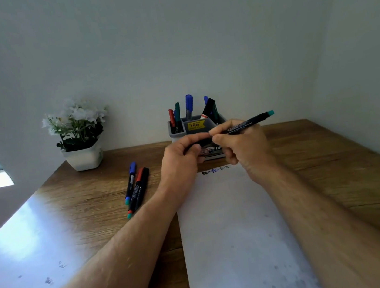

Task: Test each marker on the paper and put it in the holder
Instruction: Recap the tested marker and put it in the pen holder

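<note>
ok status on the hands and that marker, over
Both hands up over the paper: right hand grips the black marker, left hand pinches its cap end. Three markers wait on the table; holder unobstructed.

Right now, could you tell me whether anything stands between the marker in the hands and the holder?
Nothing visible does. The marker, held by the right hand and left hand, sits just in front of the holder. Markers already stand in its compartments, but gaps remain.

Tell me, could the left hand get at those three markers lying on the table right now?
Probably not at once: the left hand is gripping the cap end of the black marker. Otherwise the way to the three markers looks free.
</note>
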`<state>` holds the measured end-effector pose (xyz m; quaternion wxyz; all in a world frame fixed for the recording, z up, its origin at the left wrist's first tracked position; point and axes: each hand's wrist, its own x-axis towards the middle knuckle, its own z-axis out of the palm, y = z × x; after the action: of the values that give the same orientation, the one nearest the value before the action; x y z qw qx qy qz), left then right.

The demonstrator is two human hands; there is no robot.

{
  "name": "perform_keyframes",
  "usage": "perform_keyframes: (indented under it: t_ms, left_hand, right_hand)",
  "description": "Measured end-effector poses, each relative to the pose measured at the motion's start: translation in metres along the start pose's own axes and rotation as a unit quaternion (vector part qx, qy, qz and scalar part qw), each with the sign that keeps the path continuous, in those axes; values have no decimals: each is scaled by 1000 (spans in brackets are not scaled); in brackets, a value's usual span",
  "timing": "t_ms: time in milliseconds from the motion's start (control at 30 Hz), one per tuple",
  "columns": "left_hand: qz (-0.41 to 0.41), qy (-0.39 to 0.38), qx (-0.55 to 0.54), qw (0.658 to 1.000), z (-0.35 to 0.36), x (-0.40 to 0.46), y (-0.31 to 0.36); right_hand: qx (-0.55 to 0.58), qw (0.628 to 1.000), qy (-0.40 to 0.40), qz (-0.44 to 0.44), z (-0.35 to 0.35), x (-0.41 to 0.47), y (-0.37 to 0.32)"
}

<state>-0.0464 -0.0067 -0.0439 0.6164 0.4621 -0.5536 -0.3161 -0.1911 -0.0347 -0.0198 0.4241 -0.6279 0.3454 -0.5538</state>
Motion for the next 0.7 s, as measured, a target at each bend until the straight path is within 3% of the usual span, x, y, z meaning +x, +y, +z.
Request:
perform_keyframes:
  t_ms: [133,300,500,700]
  left_hand:
    - [-24,11,-88,996,-6,1,3]
    - [-79,20,-287,954,-12,2,9]
    - [-98,43,-308,945,-16,4,12]
    - [-95,55,-341,934,-20,8,13]
  right_hand:
    - [73,997,-28,14,2,-1,1]
    - [147,989,-9,22,0,1,-3]
    - [100,995,5,-14,-1,0,-6]
    - [83,996,33,7,1,0,-6]
